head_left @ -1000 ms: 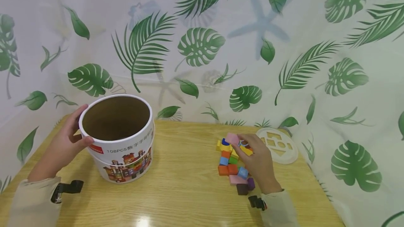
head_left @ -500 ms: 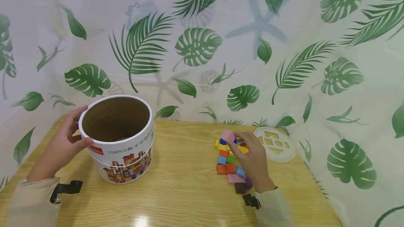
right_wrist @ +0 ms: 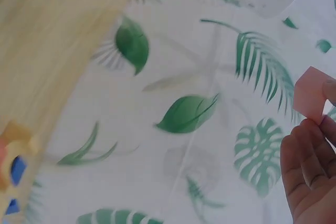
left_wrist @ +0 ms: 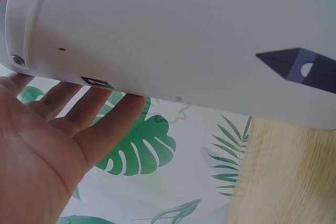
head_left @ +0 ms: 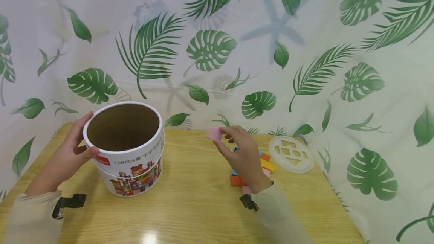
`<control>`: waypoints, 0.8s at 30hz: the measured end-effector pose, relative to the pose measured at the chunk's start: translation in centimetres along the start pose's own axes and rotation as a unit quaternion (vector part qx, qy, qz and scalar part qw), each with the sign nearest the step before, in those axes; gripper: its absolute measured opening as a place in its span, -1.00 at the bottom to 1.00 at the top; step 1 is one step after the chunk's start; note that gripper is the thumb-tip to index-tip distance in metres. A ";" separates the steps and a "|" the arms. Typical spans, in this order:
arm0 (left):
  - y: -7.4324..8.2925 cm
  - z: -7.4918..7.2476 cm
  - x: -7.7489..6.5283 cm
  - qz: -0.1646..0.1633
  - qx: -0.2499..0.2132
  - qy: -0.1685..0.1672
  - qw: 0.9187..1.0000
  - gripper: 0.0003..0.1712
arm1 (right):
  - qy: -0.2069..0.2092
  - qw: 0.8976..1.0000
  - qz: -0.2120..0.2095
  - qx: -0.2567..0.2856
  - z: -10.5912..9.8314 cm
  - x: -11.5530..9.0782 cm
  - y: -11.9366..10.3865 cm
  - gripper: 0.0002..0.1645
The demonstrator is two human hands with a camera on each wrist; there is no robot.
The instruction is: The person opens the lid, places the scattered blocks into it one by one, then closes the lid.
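Observation:
A white cylindrical bucket [head_left: 112,180] with a printed block picture stands on the wooden table at the left in the head view. My left hand [head_left: 68,155] holds its side, thumb at the front just below the rim and fingers spread round the far side. In the left wrist view the fingertips [left_wrist: 134,100] lie against the bucket's wall. Between thumb and fingertips my right hand [head_left: 242,155] pinches a pink block [head_left: 214,134], raised over the table's back part. The right wrist view shows the block's angular faces too. The bucket's bottom is hidden.
Under and behind the right forearm lies a pile of colored blocks, including an orange block [head_left: 235,180] and a yellow block [head_left: 268,165]. A translucent white disc with shaped cutouts [head_left: 306,165] lies at the back right. A leaf-patterned curtain [head_left: 203,86] rises behind the table [head_left: 190,199].
My right hand has lifted the pink block off the pile and carried it left toward the bucket. The left hand has kept its hold on the bucket. The head view has shifted slightly.

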State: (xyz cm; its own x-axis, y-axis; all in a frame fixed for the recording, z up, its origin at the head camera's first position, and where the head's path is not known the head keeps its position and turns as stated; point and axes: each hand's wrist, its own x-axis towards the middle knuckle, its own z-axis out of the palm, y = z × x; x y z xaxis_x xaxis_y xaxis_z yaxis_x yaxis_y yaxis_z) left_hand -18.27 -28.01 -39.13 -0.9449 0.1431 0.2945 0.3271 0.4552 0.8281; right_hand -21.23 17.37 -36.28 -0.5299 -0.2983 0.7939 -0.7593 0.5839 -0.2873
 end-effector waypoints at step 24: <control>1.1 0.0 -0.3 -0.012 -0.003 -0.004 1.000 0.09 | -0.085 0.994 -0.019 0.068 8.7 9.5 -7.9 -0.61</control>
State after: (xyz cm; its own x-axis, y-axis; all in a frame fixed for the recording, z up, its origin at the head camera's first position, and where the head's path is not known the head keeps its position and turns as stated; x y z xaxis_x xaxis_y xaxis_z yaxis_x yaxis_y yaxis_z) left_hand -17.58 -27.53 -38.28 -0.9528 0.1393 0.2698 0.3036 0.4528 0.8384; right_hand -23.52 3.41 -31.15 -0.5467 -0.4479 0.7074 -0.8182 0.4652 -0.3378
